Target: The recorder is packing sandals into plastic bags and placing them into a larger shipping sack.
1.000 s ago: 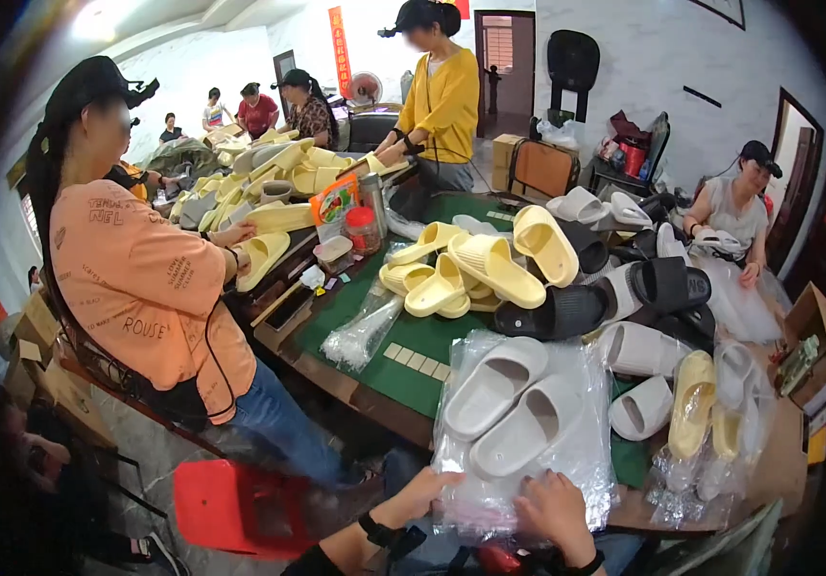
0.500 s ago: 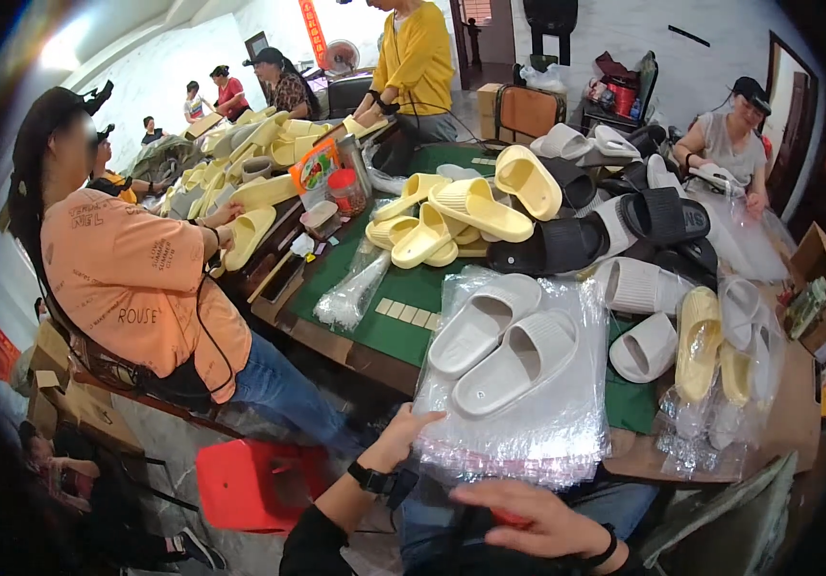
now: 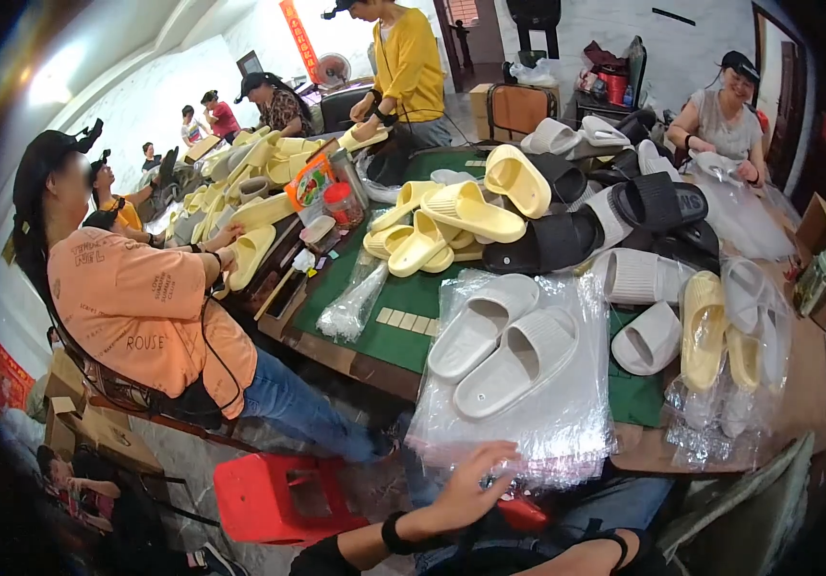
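Observation:
A pair of light grey slide sandals (image 3: 518,360) lies side by side on a stack of clear plastic bags (image 3: 566,422) at the table's near edge. My left hand (image 3: 470,490) is over the front edge of the bags, with fingers apart and nothing visible in them. Low at the bottom edge, my right hand (image 3: 576,557) is partly cut off, so its fingers do not show. Below the bags, a small red object (image 3: 525,514) shows by my lap. Just right of the stack rests a single grey slide (image 3: 647,339).
Bagged yellow and grey slides (image 3: 704,331) lie at the right. Yellow slides (image 3: 432,226) and black slides (image 3: 547,245) are heaped beyond the bags. A person in an orange shirt (image 3: 134,298) sits left, near a red stool (image 3: 283,499). Others work around the tables.
My left hand has shifted right along the front edge of the bags. My right hand has dropped down to the lower edge of the view. The grey slides stay on the bags.

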Motion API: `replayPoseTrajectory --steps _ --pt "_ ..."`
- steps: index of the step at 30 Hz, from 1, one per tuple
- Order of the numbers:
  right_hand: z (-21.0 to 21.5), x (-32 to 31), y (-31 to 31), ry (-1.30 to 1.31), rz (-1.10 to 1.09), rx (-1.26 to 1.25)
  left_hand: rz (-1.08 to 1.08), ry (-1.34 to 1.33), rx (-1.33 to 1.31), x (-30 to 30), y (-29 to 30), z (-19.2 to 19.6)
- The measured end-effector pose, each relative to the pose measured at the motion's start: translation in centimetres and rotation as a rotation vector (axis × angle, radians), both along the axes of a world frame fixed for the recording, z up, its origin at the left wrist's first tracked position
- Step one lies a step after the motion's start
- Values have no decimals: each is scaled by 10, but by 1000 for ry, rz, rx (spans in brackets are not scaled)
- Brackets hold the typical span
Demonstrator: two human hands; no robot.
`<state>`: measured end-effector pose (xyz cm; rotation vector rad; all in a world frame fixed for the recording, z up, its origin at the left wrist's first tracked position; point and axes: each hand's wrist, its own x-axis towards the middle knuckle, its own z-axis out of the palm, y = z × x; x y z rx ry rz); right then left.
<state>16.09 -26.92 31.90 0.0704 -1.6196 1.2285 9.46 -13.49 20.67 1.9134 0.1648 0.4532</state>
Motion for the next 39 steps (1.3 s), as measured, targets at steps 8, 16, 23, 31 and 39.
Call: replayPoseTrajectory --steps 8,16,23,31,39 --pt "40 7 2 160 132 -147 -197 135 -181 -6 -31 -19" --pt "39 -31 -1 465 -140 121 -272 228 -233 -6 -30 -15" --pt "59 9 68 222 -306 982 -311 177 -265 -10 -39 -20" --pt "70 -21 -5 364 -233 79 -424 110 -218 -9 -40 -57" --pt "41 -35 8 456 -313 209 -721 722 247 -34 10 -98"
